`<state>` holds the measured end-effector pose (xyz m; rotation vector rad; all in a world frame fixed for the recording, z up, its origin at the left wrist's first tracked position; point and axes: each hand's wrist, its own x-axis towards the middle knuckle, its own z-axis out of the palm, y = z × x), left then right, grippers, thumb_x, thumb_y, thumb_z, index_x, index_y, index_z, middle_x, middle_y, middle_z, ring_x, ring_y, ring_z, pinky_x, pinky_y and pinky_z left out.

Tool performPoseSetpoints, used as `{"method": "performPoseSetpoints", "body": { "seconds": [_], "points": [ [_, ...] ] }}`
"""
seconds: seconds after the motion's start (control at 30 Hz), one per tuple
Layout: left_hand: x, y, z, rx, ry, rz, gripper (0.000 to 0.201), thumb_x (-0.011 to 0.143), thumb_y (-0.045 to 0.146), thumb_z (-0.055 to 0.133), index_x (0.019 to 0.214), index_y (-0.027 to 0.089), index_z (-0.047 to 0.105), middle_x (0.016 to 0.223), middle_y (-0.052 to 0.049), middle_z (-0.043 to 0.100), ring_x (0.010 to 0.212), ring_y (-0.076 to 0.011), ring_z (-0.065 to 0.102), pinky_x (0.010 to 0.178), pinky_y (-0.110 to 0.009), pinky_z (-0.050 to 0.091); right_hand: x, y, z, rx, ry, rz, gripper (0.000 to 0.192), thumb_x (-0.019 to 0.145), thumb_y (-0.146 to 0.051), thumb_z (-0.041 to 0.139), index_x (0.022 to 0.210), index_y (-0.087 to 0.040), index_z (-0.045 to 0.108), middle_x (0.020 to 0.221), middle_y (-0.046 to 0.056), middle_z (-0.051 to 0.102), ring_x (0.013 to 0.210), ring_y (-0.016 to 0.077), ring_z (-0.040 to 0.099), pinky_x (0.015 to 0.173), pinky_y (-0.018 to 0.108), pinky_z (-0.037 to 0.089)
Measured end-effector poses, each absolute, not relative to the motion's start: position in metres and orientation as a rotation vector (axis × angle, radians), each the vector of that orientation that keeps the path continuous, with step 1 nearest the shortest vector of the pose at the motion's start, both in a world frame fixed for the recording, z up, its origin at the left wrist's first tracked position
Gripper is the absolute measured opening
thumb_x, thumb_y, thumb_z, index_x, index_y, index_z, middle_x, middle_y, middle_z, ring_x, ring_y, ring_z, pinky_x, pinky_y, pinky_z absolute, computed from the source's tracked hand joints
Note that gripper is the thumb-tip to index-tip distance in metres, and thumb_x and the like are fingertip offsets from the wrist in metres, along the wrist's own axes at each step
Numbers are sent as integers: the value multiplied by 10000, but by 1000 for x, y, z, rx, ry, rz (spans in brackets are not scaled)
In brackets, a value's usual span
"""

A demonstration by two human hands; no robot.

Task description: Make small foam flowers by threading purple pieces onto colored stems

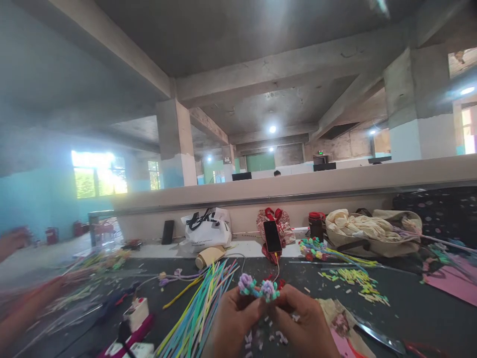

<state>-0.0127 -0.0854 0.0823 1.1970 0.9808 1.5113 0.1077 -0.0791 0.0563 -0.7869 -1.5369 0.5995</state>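
My left hand is closed, its thumb and fingers pinched at a small purple flower with teal leaves. Close beside it, my right hand is closed too, pinching at a second purple-and-teal flower. The two flowers stand side by side, almost touching, and my fingers hide what is below them. Small pale cut bits lie on the dark table under my hands. Long thin pastel strips are bunched left of my left hand. Right of my right hand, scissors rest near a beige-and-pink scrap.
A phone leans on a red patterned bag. Yellow-green cut pieces and small flowers lie at right, before a cloth-filled bag. A power strip sits at left, near another person's blurred arm.
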Motion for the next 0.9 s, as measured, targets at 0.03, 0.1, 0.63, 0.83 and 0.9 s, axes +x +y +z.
{"method": "performPoseSetpoints", "body": {
  "seconds": [0.03, 0.1, 0.63, 0.83, 0.9],
  "points": [
    [-11, -87, 84, 1199, 992, 1500, 227, 399, 287, 736, 523, 119, 647, 510, -44, 618, 512, -147, 518, 504, -229, 384, 107, -80, 57, -800, -1534, 562, 98, 601, -151, 551, 533, -187, 613, 529, -16, 577, 509, 127, 510, 481, 185, 337],
    [-9, -91, 86, 1222, 1007, 1463, 234, 431, 303, 722, 554, 114, 658, 502, -45, 615, 526, -158, 527, 520, -238, 394, 107, -81, 57, -838, -1525, 485, 116, 594, -139, 535, 517, -194, 602, 500, -22, 553, 491, 122, 497, 475, 189, 330],
    [7, -94, 73, 1003, 860, 1600, 197, 448, 274, 701, 559, 121, 647, 528, -29, 614, 559, -148, 523, 549, -235, 397, 110, -75, 43, -628, -1663, -219, 129, 712, -120, 450, 642, -182, 539, 578, 14, 550, 566, 141, 473, 556, 264, 297],
    [10, -87, 67, 951, 776, 1615, 135, 506, 244, 685, 550, 132, 626, 494, -11, 600, 523, -120, 519, 549, -223, 396, 112, -67, 47, -708, -1706, -319, 136, 717, -136, 462, 624, -176, 553, 576, 17, 560, 575, 141, 498, 558, 254, 315],
    [6, -81, 64, 955, 855, 1585, 161, 514, 266, 684, 551, 122, 623, 500, -23, 605, 514, -126, 530, 528, -224, 395, 114, -65, 49, -816, -1731, -114, 133, 710, -160, 473, 624, -181, 572, 579, 10, 571, 565, 135, 510, 537, 231, 333]
  ]
}}
